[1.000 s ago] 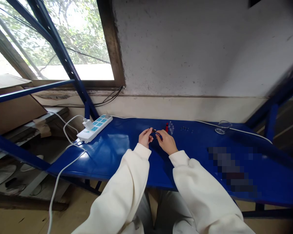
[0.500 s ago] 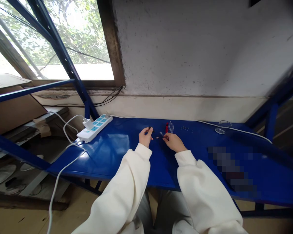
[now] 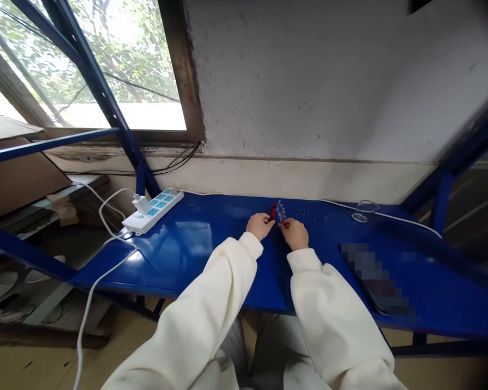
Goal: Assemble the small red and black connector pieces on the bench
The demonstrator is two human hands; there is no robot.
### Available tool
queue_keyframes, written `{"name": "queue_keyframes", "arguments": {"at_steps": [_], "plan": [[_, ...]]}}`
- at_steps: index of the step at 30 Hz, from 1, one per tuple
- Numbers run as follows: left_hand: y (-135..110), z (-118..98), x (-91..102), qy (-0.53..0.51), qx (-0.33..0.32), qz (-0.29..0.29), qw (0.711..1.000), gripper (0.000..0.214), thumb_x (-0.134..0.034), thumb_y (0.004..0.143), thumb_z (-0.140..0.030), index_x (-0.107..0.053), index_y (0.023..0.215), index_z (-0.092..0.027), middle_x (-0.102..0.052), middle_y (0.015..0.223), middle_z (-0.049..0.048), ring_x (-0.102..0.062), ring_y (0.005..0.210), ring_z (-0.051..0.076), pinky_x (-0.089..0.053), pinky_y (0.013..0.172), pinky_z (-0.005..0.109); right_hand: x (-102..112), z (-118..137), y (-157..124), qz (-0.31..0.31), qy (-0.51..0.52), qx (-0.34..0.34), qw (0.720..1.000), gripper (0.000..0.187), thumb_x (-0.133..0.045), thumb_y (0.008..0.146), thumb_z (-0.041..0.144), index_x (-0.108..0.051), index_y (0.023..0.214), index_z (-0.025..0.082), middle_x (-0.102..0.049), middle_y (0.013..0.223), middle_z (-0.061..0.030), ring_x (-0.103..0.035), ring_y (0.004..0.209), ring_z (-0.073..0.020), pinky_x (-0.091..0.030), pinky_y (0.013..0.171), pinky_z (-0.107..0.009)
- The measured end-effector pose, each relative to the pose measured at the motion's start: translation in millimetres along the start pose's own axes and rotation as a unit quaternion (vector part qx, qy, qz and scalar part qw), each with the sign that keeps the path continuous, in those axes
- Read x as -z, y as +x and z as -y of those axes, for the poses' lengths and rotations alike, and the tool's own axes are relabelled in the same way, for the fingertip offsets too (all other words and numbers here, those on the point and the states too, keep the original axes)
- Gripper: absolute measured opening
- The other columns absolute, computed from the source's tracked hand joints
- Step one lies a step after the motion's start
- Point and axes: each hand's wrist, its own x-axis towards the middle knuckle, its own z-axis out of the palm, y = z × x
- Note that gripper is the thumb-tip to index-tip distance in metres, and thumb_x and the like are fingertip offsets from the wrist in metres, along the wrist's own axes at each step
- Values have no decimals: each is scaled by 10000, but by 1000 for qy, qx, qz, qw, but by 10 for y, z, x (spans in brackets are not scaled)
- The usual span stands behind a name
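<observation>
Blue paint covers the tabletop under my two hands, which work close together near its back edge. My left hand has thumb and fingers drawn narrow beside the near end of a small red thing; whether something sits between them I cannot tell. My right hand is pinched in at the near end of a cluster of small clear pieces, just to the right of the red thing, and I cannot tell whether it grips one of them. I judge the step in hand to be fine fingertip handling of these clear pieces; the next move seems to call for a light, exact pinch that leaves the neighbouring pieces undisturbed. A few tiny loose bits lie farther right, too small to make out. Well apart, near the table's back right, is a clear cup, with a white cord running by it; I see nothing in the cup that I could name.
</observation>
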Motion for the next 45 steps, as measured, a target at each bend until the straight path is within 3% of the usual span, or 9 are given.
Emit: {"name": "queue_keyframes", "arguments": {"at_steps": [5,12,19,22,26,30,37,41,45], "plan": [[45,-1,-155,28,13,-8,999,75,-645,650,-264,-642,638,-190,-616,665,59,-548,627,167,-384,617,268,-31,-21,14,-3,-20,-2,1000,217,-510,761,356,-632,852,200,-661,819,-66,-608,806,-194,-400,614,-247],[-18,53,-271,176,-11,-28,984,125,-649,655,-315,-644,674,-192,-598,795,72,-512,851,227,-333,774,356,-50,-41,36,15,-21,-10,1000,225,-526,738,366,-633,849,203,-661,827,-68,-610,809,-199,-413,621,-256],[-49,17,-192,216,-6,6,976,187,-622,683,-353,-612,762,-184,-580,891,74,-479,906,231,-311,790,362,-57,-49,46,19,-19,-15,1000,220,-520,737,361,-627,850,206,-657,822,-62,-606,806,-197,-414,613,-255],[-125,-54,-109,223,-43,2,974,247,-607,702,-317,-571,912,-191,-577,910,66,-485,888,214,-319,766,335,-44,-42,37,23,-17,-13,1000,221,-513,742,356,-624,859,206,-659,824,-65,-606,803,-197,-413,613,-257],[-245,-150,-36,258,-122,17,958,352,-467,800,-256,-470,1151,-231,-557,1016,79,-466,947,213,-313,780,327,-35,-35,22,20,-21,-10,1000,218,-522,737,352,-623,862,204,-660,826,-68,-606,816,-204,-412,632,-263],[-270,-153,-39,283,-131,62,948,363,-384,838,-238,-468,1192,-232,-553,1037,94,-463,964,217,-317,795,326,-45,-37,16,17,-21,-11,1000,220,-525,740,356,-626,863,204,-659,832,-70,-609,818,-205,-412,635,-263],[-168,-61,62,218,-146,37,964,217,-439,804,-171,-618,922,-208,-605,921,88,-507,891,211,-350,790,326,-17,-18,4,17,-37,-11,999,194,-525,747,340,-632,836,205,-658,819,-71,-610,796,-210,-411,626,-271],[-175,27,195,84,-122,-38,988,156,-505,777,-212,-621,883,-212,-621,862,69,-533,799,180,-388,764,304,10,67,-46,18,-43,11,999,187,-522,747,334,-635,820,204,-657,790,-61,-611,762,-195,-389,590,-246],[-243,132,254,-44,-96,-95,990,131,-544,750,-233,-624,850,-209,-623,817,54,-545,721,147,-419,738,280,-22,178,-123,5,-44,76,996,187,-506,759,334,-628,830,211,-654,773,-46,-607,728,-169,-351,550,-224]]}}
